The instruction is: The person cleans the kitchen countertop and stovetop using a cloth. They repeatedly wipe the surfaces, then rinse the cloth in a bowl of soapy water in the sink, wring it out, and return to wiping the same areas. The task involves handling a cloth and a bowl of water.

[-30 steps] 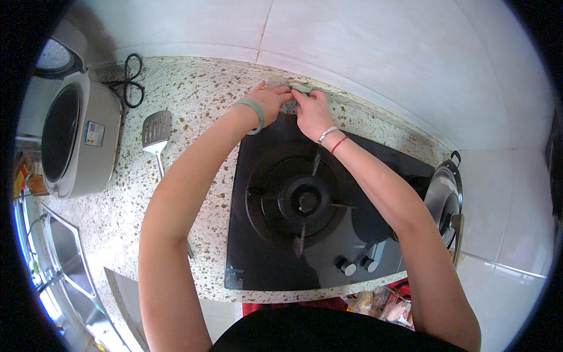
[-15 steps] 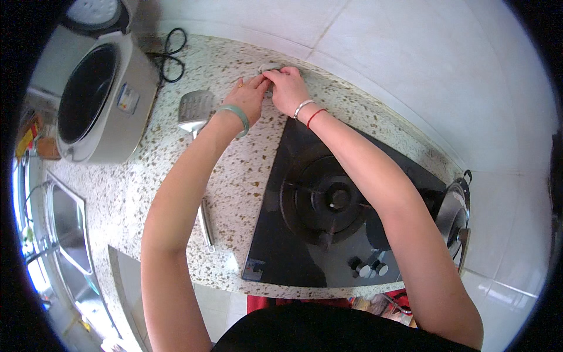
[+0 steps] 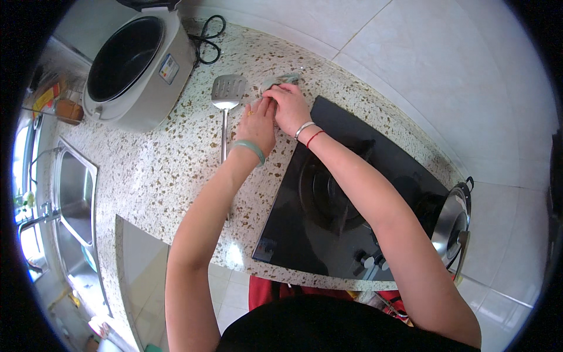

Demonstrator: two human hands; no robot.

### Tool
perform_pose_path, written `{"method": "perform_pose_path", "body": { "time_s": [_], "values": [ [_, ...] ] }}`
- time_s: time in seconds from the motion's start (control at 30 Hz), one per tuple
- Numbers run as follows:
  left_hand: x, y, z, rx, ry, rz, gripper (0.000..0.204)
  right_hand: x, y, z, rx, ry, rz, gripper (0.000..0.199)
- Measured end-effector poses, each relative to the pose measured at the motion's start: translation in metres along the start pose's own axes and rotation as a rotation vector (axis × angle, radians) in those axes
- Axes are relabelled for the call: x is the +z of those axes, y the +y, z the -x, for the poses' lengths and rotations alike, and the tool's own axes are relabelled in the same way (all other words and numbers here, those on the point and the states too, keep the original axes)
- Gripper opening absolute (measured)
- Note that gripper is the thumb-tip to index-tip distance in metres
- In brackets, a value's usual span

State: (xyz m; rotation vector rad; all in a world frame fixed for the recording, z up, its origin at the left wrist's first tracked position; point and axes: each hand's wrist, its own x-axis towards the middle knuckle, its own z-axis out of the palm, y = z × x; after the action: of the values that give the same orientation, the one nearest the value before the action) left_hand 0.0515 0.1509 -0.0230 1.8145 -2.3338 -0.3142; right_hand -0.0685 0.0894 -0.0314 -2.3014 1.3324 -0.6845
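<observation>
Both my hands press together on a small grey-green cloth (image 3: 280, 79) on the speckled stone counter (image 3: 170, 170), just left of the black glass gas hob (image 3: 346, 205). My right hand (image 3: 288, 104) lies over the cloth with its fingers curled on it. My left hand (image 3: 258, 123), with a green bangle at the wrist, sits against the right one and touches the cloth's near edge. A metal slotted spatula (image 3: 226, 102) lies on the counter right beside my left hand.
An open rice cooker (image 3: 132, 61) with a black cord (image 3: 208, 35) stands at the back left. A steel sink (image 3: 70, 199) is on the far left. A pot with a lid (image 3: 451, 223) sits at the hob's right edge. Tiled wall runs behind.
Both hands with the cloth have slid leftward along the counter's back, from behind the hob to beside the spatula. The view has shifted left, bringing the rice cooker and sink further in.
</observation>
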Motion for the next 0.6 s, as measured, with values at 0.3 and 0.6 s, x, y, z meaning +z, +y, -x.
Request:
{"method": "perform_pose_path", "body": {
  "time_s": [0.3, 0.6],
  "values": [
    [0.004, 0.016, 0.066, -0.098, 0.040, 0.128, 0.058, 0.008, -0.041, 0.046, -0.006, -0.027, -0.012, 0.022],
    [0.004, 0.028, 0.120, -0.156, -0.002, 0.274, 0.061, 0.016, -0.075, 0.087, 0.047, -0.009, -0.008, 0.018]
  ]
}}
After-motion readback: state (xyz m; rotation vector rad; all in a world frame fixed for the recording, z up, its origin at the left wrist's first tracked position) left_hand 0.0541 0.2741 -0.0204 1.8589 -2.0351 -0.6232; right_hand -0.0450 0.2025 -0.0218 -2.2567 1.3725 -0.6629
